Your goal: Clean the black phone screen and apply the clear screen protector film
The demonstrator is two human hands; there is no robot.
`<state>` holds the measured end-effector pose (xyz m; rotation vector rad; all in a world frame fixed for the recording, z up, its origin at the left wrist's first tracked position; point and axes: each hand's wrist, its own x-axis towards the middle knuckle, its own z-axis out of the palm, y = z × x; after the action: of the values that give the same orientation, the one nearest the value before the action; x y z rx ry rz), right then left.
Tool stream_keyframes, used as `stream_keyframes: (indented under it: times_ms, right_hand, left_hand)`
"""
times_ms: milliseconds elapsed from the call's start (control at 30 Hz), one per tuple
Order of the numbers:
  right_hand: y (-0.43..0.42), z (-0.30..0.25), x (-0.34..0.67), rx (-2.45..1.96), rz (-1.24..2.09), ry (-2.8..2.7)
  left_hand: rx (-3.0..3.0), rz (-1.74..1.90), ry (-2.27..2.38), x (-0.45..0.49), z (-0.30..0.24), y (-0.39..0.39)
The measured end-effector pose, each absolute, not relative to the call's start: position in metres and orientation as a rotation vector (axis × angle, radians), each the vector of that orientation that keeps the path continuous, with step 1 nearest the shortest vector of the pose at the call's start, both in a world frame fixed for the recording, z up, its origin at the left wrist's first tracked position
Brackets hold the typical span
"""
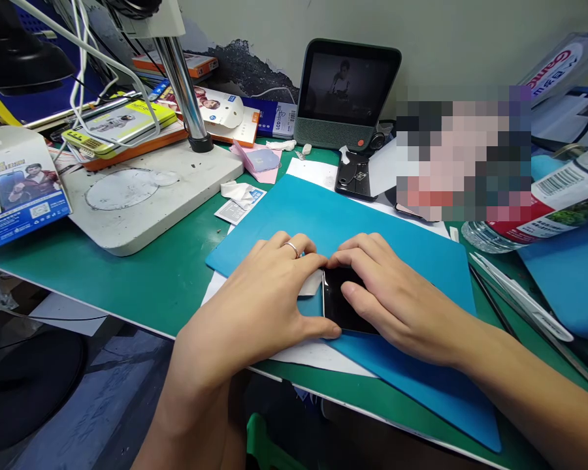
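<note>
A black phone point(339, 307) lies flat on a blue mat point(323, 209) near the front edge of the green table. My left hand point(259, 294), with a ring on one finger, rests at the phone's left side; its thumb lies along the left edge and its fingertips press the top. A small white wipe point(311, 284) sits under that hand's fingers. My right hand point(392, 294) covers the phone's right half, fingers pressed together on the screen. Most of the phone is hidden under both hands.
A white microscope base point(142, 196) with a metal post stands at the left. Behind the mat are a small grey screen device point(345, 91), another black phone point(355, 176), boxes and wipes. A plastic bottle point(539, 209) and tweezers point(519, 300) lie at the right.
</note>
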<state>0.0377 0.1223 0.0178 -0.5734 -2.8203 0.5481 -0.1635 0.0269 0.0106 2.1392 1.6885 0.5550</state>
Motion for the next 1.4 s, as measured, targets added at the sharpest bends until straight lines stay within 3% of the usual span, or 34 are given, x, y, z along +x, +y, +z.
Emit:
stream_keyframes:
  times_ms: [1400]
  right_hand:
    - [0.1228,0.0149,0.0423,-0.525,0.560,-2.810]
  left_hand:
    - [2.077,0.607,1.686,-0.1608,0.0093,0.0268]
